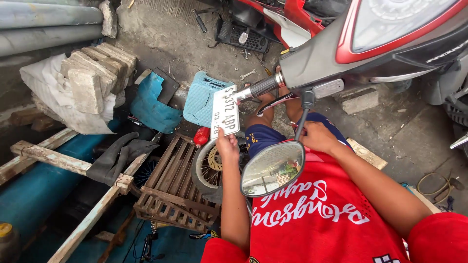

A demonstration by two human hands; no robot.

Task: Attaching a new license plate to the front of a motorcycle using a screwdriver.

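- my left hand [227, 145] holds the white number plate [225, 111] by its lower edge, fingers closed on it, thumb side towards me.
- the plate stands upright, so its long axis runs up and down, and it rises straight above my left hand.
- the top of the plate is just beside the end of the black handlebar grip [263, 86] of the red and grey scooter [312, 63]; i cannot tell if they touch.
- my right hand [317, 137] is closed around the thin black stem [304, 114] of the round mirror [272, 168], low on the stem, just above the mirror head.
- the mirror hangs between my two hands, with its glass facing up to me.
- the plate lies to the left of my right hand, so my left hand is clearly the nearer one to it; my right hand is apart from it, with the stem between.
- behind the plate there is a light blue plastic crate [204, 97]; below my left hand a small spoked wheel [208, 168] leans by a wooden slat crate [170, 190].
- a wrench [247, 74] lies on the concrete floor [390, 131], well apart from both hands.
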